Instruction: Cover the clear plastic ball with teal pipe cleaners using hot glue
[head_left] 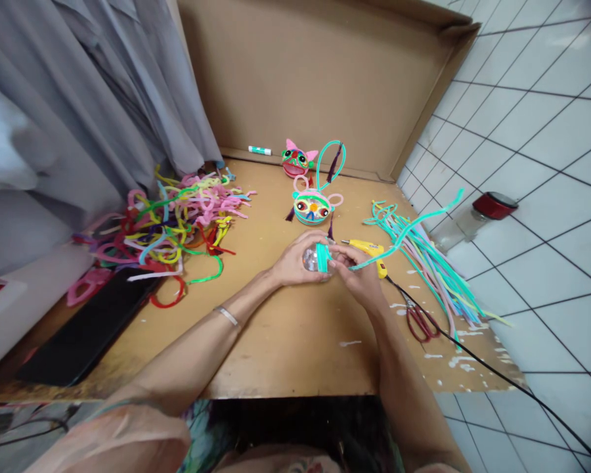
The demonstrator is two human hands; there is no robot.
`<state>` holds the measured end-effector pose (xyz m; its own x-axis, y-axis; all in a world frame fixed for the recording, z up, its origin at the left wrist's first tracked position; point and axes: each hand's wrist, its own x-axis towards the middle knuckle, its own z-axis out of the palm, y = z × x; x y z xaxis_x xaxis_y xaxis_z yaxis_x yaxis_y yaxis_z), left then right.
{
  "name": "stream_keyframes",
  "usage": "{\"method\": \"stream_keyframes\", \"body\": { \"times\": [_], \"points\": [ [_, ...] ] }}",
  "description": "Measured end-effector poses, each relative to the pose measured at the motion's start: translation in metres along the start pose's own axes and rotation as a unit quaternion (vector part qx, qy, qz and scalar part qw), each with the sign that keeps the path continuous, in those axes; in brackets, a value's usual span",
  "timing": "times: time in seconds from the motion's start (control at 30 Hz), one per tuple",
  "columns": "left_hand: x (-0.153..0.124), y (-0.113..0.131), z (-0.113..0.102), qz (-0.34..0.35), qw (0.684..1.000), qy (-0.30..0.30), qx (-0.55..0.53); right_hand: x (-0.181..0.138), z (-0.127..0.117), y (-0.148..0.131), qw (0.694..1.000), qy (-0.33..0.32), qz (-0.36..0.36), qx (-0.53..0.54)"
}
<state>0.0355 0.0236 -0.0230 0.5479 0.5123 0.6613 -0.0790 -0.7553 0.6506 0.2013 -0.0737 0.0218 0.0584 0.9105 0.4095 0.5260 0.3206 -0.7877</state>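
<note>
My left hand (295, 261) is wrapped around a clear plastic ball (311, 257) above the middle of the table. Turns of a teal pipe cleaner (322, 257) form a band around the ball. The fingers of my right hand (358, 270) pinch this pipe cleaner against the ball's right side, and its long free end rises to the right. Just behind my hands sits a decorated ball with an animal face (312, 207), pink loop ears and dark tassels. A yellow glue gun (369, 249) lies right beside my right hand.
Left lies a pile of coloured pipe cleaners (177, 223) with a black phone-like slab (88, 328) in front. A pink-eared figure (295, 161) and a glue stick (260, 150) are at the back. Right are scissors (422, 322), straight pipe cleaners (428, 259), a cable (497, 371) and a red-lidded jar (473, 220).
</note>
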Motion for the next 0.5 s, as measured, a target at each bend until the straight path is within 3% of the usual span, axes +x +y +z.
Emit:
{"method": "stream_keyframes", "body": {
  "times": [0.5],
  "points": [
    [-0.0001, 0.0008, 0.0001, 0.002, 1.000, -0.007, 0.009, -0.0002, -0.0006, 0.0015, 1.000, -0.011, -0.007, -0.012]
  ]
}}
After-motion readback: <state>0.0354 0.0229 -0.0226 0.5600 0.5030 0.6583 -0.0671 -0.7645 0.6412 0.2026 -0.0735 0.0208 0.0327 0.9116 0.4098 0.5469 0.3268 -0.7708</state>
